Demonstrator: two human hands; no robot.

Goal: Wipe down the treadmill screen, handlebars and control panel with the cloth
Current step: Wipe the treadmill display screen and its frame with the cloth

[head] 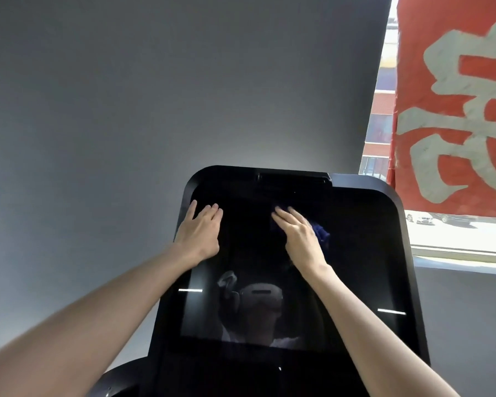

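The treadmill's big black screen [355, 267] fills the lower middle of the view, tilted back and dark, with a reflection of a person in its lower half. My left hand [199, 232] lies flat on the screen's upper left corner, fingers straight. My right hand [297, 234] presses a dark blue cloth [321, 232] against the upper middle of the screen with straight fingers. Most of the cloth is hidden under the hand; a bunched part shows to its right. Handlebars and control panel are out of view.
A grey wall [155, 96] stands behind the screen. At the right is a window [455, 233] with a red banner [455, 96] hanging over it. A rounded black part of the treadmill [126, 379] shows at the lower left.
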